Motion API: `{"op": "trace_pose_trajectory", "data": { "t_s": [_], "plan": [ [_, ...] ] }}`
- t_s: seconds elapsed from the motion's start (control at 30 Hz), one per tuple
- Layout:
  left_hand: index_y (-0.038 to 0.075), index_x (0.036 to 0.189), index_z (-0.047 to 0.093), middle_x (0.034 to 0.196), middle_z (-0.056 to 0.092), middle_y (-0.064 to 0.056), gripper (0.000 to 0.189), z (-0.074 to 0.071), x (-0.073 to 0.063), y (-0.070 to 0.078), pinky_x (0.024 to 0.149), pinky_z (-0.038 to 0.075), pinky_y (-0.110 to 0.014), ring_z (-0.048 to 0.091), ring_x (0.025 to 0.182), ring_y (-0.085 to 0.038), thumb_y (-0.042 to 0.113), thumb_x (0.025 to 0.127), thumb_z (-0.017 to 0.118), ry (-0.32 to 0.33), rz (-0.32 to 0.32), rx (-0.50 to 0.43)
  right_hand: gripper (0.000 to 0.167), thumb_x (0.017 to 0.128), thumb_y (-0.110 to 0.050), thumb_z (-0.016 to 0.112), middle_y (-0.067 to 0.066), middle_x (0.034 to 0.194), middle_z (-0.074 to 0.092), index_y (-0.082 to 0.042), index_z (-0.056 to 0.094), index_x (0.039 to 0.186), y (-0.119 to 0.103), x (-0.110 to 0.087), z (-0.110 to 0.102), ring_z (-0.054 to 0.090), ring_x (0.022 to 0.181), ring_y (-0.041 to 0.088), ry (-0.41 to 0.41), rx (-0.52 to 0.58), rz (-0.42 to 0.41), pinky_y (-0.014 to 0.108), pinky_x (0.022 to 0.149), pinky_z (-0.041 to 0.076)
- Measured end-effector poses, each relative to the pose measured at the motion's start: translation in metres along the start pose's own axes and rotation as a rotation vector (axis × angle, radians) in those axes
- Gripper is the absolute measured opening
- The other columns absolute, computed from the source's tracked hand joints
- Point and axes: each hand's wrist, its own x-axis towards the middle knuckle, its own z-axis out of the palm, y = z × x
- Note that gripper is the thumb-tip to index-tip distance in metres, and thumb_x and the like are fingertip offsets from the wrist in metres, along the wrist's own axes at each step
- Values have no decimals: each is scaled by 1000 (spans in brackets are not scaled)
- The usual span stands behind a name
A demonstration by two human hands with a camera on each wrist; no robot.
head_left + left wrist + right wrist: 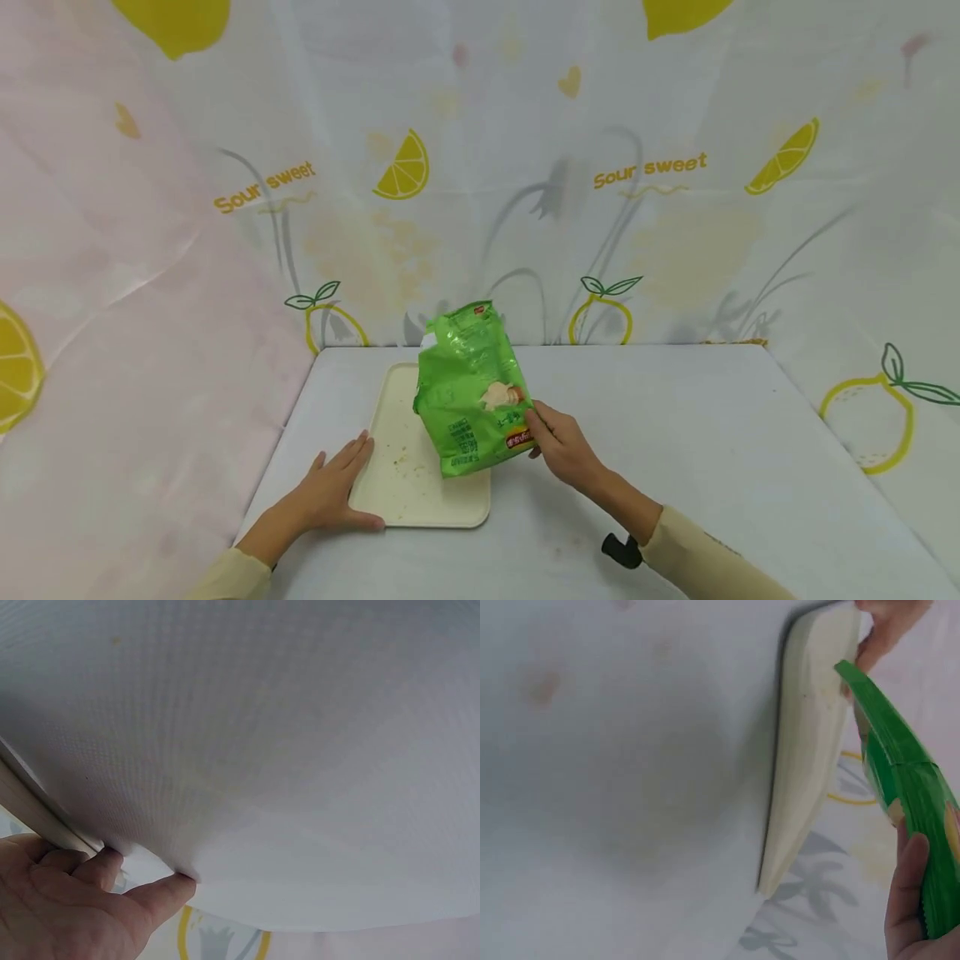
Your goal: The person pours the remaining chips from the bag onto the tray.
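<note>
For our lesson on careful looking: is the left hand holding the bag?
No, the right hand grips the bag, while the left hand lies at the edge of the tray.

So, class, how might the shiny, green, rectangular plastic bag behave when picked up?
The green bag likely flops, given its creases; it's probably light, since the right hand alone holds it near one corner; glossy highlights suggest possible slipperiness.

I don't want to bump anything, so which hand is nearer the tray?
Left. The left hand touches the left edge of the tray; the right hand is off to the tray's right, holding the green bag by its lower right corner.
</note>
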Motion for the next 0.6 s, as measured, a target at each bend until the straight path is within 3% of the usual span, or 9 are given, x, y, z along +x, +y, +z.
{"op": "trace_pose_trajectory", "data": {
  "t_s": [0.13, 0.23, 0.47, 0.53, 0.6],
  "plan": [
    [-4, 153, 28, 160, 26, -23, 134, 3, 2, -1, 104, 25, -77, 36, 143, -44, 81, 60, 72, -22, 6, -1, 29, 107, -14, 41, 14, 91, 70, -1, 65, 117, 4, -2, 7, 62, 68, 23, -50, -41, 42, 29, 56, 54],
    [-4, 153, 28, 160, 26, -23, 134, 3, 4, -1, 104, 25, -77, 35, 143, -44, 81, 59, 73, -25, 11, 2, 28, 106, -10, 41, 17, 90, 70, 2, 65, 115, 5, -4, 8, 61, 67, 26, -36, -42, 30, 26, 55, 52],
    [-5, 152, 30, 159, 29, -25, 134, 3, 4, -1, 103, 27, -77, 38, 141, -45, 81, 59, 73, -1, 18, 7, 27, 106, -12, 44, 10, 85, 69, -3, 68, 115, 2, 0, 6, 61, 65, 17, 170, -21, -67, 27, 54, 54],
    [-5, 152, 30, 159, 29, -25, 134, 3, 3, -2, 103, 27, -77, 38, 141, -45, 81, 59, 73, 0, 13, 11, 26, 106, -14, 44, 7, 81, 68, -5, 68, 111, 2, 2, 8, 59, 62, 13, 173, -40, -88, 26, 53, 52],
    [-4, 153, 28, 160, 27, -24, 134, 4, 3, -2, 104, 26, -77, 36, 142, -44, 82, 59, 72, -9, 3, 9, 25, 106, -16, 46, 3, 79, 68, -8, 69, 109, 4, 4, 10, 56, 63, 7, 124, -93, -82, 24, 54, 51]
  ]
}}
